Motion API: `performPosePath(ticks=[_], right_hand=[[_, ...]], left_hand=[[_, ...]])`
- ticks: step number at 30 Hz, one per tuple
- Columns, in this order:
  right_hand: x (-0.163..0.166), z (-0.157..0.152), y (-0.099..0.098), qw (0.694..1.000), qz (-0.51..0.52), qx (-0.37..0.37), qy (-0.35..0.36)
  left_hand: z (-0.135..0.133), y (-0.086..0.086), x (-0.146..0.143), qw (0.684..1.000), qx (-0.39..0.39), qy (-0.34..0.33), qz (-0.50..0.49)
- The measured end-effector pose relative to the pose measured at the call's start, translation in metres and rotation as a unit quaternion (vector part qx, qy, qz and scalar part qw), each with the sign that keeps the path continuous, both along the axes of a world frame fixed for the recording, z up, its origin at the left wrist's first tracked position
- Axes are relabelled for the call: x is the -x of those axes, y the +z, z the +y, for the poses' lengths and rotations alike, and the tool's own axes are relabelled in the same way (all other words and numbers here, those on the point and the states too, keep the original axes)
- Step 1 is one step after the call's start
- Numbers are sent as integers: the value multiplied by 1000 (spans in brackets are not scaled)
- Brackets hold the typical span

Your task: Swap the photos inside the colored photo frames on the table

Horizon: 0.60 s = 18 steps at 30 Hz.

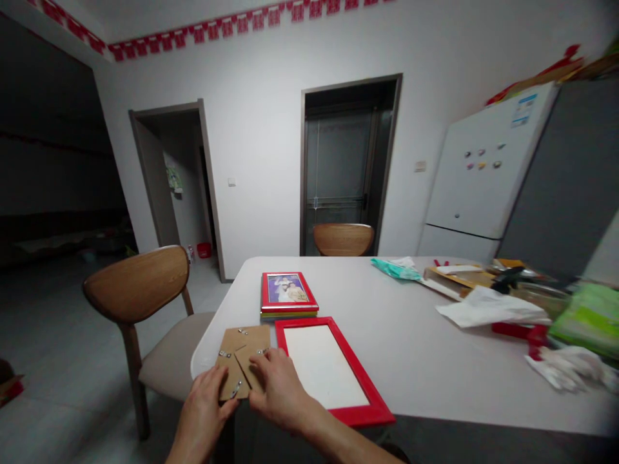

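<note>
A brown picture-frame backing board (242, 338) with several small metal clips and a stand flap lies at the near left corner of the table. My left hand (203, 401) grips its left side, thumb along the near edge. On the opposite side, my right hand (280, 390) has its fingers and thumb closed on the right part of the board, by the flap. Just right of the board is a red picture frame (354, 364) around a plain white area. Behind them sits a stack of frames, topped by a red-framed photo (289, 289).
The white table (406, 361) carries clutter on its right: a teal and white packet (396, 268), white paper (488, 305), a green bag (587, 322) and white gloves (573, 367). Wooden chairs stand at the left (140, 283) and far side (343, 238).
</note>
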State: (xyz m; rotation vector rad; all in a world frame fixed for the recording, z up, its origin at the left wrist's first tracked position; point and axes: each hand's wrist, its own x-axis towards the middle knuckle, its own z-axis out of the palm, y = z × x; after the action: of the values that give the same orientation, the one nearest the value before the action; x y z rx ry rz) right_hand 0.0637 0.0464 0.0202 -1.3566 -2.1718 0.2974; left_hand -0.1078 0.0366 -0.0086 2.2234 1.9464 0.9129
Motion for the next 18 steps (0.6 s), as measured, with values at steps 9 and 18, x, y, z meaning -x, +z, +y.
performPosePath(ticks=[9,18], right_hand=[[-125,-20,14,995,94,30,5],[-154,-17,-10,999,13,4,-37]], left_hand=[[-18,27,-95,984,9,-161,-76],[-15,20,-129,975,86,-201,-42]])
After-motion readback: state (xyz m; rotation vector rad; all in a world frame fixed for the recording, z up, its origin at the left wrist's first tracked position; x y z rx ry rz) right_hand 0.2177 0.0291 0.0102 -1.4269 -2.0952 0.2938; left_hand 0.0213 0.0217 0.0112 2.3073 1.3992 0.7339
